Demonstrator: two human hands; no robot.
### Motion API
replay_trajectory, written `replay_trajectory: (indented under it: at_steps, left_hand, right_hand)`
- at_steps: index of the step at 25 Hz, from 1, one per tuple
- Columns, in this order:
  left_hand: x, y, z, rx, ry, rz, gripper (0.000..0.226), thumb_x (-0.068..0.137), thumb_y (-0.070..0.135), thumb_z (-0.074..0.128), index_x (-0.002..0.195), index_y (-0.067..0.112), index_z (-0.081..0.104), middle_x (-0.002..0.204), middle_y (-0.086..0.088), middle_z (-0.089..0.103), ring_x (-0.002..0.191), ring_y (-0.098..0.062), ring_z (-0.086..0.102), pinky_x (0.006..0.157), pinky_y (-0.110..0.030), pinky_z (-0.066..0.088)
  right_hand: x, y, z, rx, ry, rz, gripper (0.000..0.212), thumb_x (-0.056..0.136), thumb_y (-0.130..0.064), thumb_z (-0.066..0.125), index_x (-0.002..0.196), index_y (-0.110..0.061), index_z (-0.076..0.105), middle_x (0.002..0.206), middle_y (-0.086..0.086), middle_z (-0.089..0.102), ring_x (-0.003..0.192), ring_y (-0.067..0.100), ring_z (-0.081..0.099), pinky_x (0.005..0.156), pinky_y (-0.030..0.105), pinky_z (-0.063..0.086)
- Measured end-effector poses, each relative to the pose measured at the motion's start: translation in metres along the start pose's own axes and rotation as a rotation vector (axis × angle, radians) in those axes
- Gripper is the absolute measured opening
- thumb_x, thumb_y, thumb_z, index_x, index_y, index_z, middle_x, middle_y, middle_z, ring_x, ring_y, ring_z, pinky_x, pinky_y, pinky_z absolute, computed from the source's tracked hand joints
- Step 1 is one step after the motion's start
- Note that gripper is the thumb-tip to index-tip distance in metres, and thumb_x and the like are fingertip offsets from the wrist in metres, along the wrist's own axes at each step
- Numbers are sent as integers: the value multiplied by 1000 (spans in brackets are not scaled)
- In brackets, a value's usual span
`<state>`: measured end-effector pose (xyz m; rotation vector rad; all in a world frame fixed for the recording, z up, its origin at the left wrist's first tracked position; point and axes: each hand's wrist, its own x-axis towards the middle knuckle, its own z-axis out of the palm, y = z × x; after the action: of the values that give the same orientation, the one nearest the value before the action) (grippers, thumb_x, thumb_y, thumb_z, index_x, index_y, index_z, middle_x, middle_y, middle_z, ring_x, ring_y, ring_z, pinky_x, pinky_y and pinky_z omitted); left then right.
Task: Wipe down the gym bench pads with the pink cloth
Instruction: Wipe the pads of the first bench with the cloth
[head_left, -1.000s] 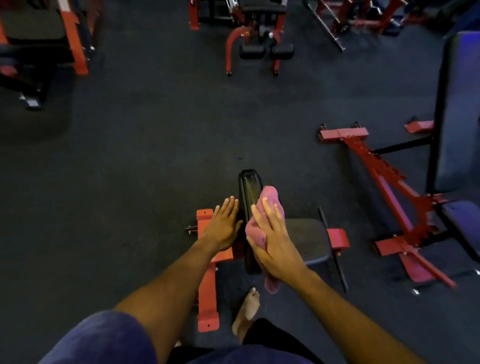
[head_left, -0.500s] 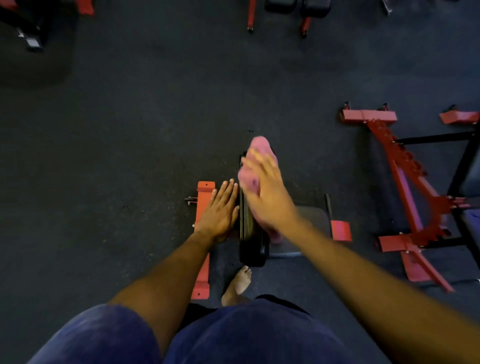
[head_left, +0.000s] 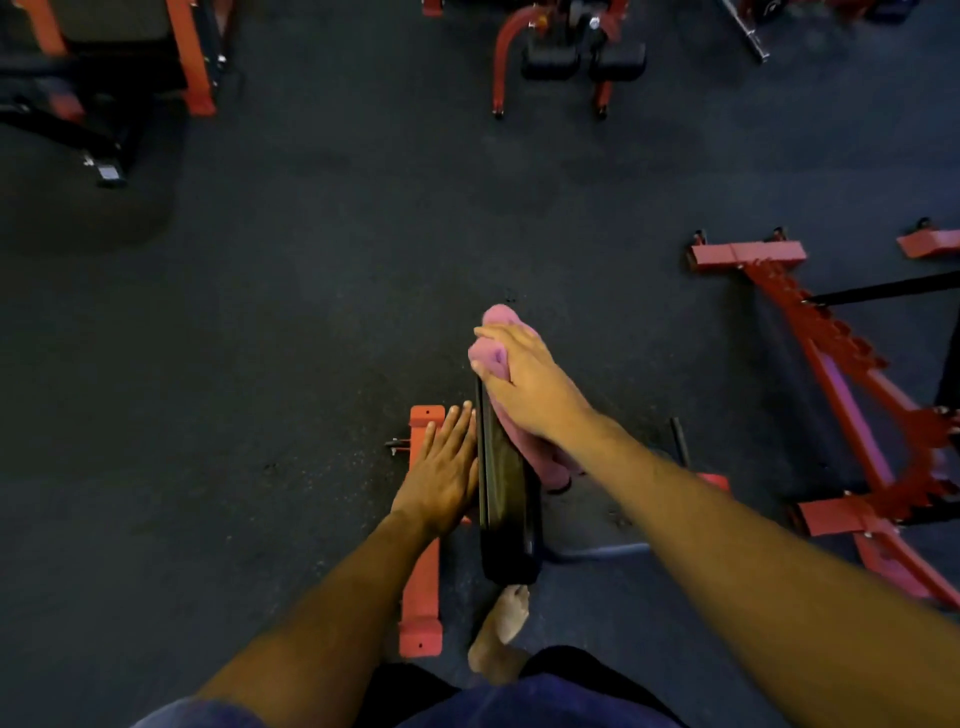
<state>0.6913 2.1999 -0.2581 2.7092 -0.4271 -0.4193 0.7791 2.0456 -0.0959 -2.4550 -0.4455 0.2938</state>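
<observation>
The right hand (head_left: 524, 387) presses the pink cloth (head_left: 491, 345) against the top end of the upright back pad (head_left: 506, 499), its grip curled over the bunched fabric, while the left hand (head_left: 441, 473) lies flat with straight fingers along the pad's left face. The cloth sits right at the pad's edge (part of it hangs down the right side), so a stroke carried further could slide it off the end to the floor (head_left: 311, 312). The seat pad (head_left: 597, 525) looks likely to be missed.

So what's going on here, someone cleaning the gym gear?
Yes. A person is wiping an upright bench pad with a pink cloth. The right hand presses the cloth against the pad near its top end, with part of the cloth trailing down the pad's right side. The left hand lies flat against the pad's other side, apparently steadying it. Other red-framed machines stand around on the dark floor.
</observation>
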Motion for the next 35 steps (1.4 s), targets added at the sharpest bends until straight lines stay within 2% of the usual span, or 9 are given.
replay_trajectory:
  at_steps: [7,11,13,15,18,22,25,29,35]
  left_hand:
    - [-1,0,-10,-5,-76,17,65,109,50,11,161,22,-19,168,-3,-29,148,-16,-39,124,-38,-22]
    - [-1,-2,-13,69,-143,62,80,109,47,35,153,23,-28,162,1,-36,144,-21,-43,127,-44,-18]
    - [2,-6,-14,103,-175,102,78,104,46,33,163,14,-7,170,-12,-15,154,-35,-25,129,-58,-1]
    - [1,-12,-21,97,-237,112,79,97,46,27,163,2,23,170,-23,12,157,-45,2,127,-65,7]
    - [-7,-10,-38,134,-304,65,70,107,42,29,166,9,10,173,-15,-5,160,-30,-12,129,-54,-8]
    - [-18,-11,-63,-105,-165,2,66,106,46,21,166,20,12,175,-2,8,161,-16,0,128,-56,-6]
    - [-25,-16,-79,-266,-34,-71,65,104,58,18,161,31,4,172,9,7,157,0,0,129,-50,-7]
    - [-22,18,-112,-281,199,233,62,109,42,25,165,19,9,173,5,10,160,-5,4,129,-40,-13]
    - [-10,39,-124,250,-26,1005,66,110,43,27,165,10,15,175,-6,13,162,-19,7,129,-58,3]
  right_hand:
    - [-165,2,53,-181,-5,-159,76,87,-30,43,159,-19,23,169,0,12,157,26,-5,122,60,11]
    - [-130,-16,45,-206,65,-75,73,90,-28,53,159,-17,28,168,0,21,156,24,-12,126,53,5]
    - [-75,-14,34,-147,38,-9,72,96,-27,57,160,-24,25,170,-5,13,157,23,-10,128,48,-2]
    - [-21,-1,23,-142,13,-23,55,97,-27,57,150,-24,43,161,-1,34,154,28,17,127,46,12]
    - [1,9,18,-51,54,-42,22,93,-22,59,114,-26,61,130,-1,58,130,23,48,116,44,33]
    - [-70,14,39,50,147,-87,59,95,-25,53,153,-19,41,165,0,30,157,18,8,128,46,7]
    - [-123,8,52,174,200,-139,67,88,-26,44,153,-11,42,165,-3,23,154,-1,-3,128,34,0]
    - [-170,16,56,679,678,331,29,101,-13,61,129,-14,66,137,-8,64,129,8,57,115,41,41]
    - [-221,-53,108,959,1393,950,17,102,-14,58,112,-25,67,106,-31,69,106,-6,64,101,27,50]
